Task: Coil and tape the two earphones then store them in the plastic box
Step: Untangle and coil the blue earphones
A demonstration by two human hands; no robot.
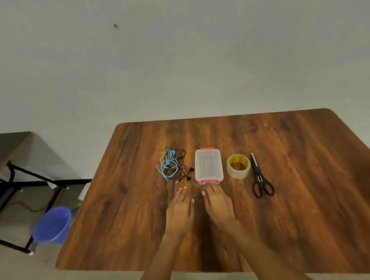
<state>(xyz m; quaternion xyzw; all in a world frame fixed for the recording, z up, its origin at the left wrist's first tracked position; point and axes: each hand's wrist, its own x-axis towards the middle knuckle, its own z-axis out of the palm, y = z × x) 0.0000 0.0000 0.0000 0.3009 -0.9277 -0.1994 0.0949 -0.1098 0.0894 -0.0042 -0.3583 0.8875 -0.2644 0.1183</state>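
While both hands reach forward with nothing in them, the step in hand looks like opening the plastic box [208, 166], lid on and red clips at both ends. The right hand [216, 205], fingers nearly straight, has its fingertips at the near clip; lifting that clip while steadying the box should free the lid cleanly. The left hand [180, 209] lies flat and relaxed on the wooden table [314, 218]. Just ahead of it sit two tangled earphones, one blue [167, 165] and one black [181, 168]. Right of the right hand, past the box: one roll of clear tape [238, 165], one pair of scissors [260, 176].
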